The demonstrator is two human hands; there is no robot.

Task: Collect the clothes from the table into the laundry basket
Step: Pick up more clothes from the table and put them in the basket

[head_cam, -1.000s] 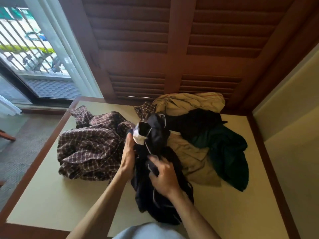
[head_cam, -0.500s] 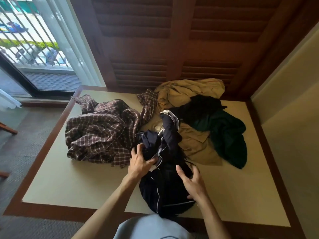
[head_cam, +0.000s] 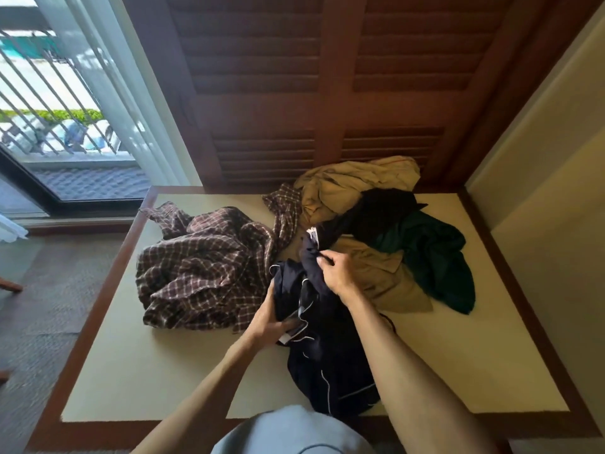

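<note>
A navy garment with white piping (head_cam: 330, 362) lies bunched at the front middle of the table (head_cam: 147, 371). My left hand (head_cam: 270, 322) grips its left side, fingers tucked under a fold. My right hand (head_cam: 334, 273) pinches its upper end, near a white collar edge. A brown plaid shirt (head_cam: 203, 270) is heaped to the left. Tan clothes (head_cam: 347, 188) lie behind and to the right, with a black piece (head_cam: 383, 208) and a dark green garment (head_cam: 435, 257) on top of them. No laundry basket is in view.
The table has a dark wooden rim and stands against brown louvred doors (head_cam: 327, 93). A cream wall (head_cam: 556, 191) closes the right side. A glass door (head_cam: 65, 109) and grey carpet (head_cam: 42, 306) lie to the left.
My right hand has moved up from the lower part of the navy garment to its top end. My left hand slid down to the garment's left side. The view has pulled back.
</note>
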